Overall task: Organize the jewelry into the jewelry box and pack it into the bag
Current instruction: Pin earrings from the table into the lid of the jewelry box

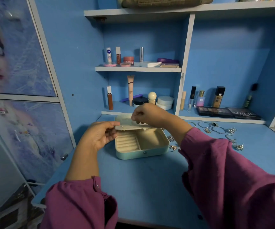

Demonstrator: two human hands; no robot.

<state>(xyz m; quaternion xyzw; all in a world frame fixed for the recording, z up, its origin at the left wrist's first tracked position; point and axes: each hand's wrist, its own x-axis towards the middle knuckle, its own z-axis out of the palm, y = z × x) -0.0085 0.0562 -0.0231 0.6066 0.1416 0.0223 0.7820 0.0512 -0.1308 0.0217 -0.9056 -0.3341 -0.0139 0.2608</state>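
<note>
Right now my left hand grips the half-raised lid of the one jewelry box at frame centre; my right hand pinches something small over it. Letting go could drop the lid. Roughly ten jewelry pieces wait at right; no bag visible.

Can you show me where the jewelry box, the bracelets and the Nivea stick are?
jewelry box (143, 153): head view, front wall.
bracelets (219, 129): head view, silver hoop on the table.
Nivea stick (109, 55): head view, label.
</note>
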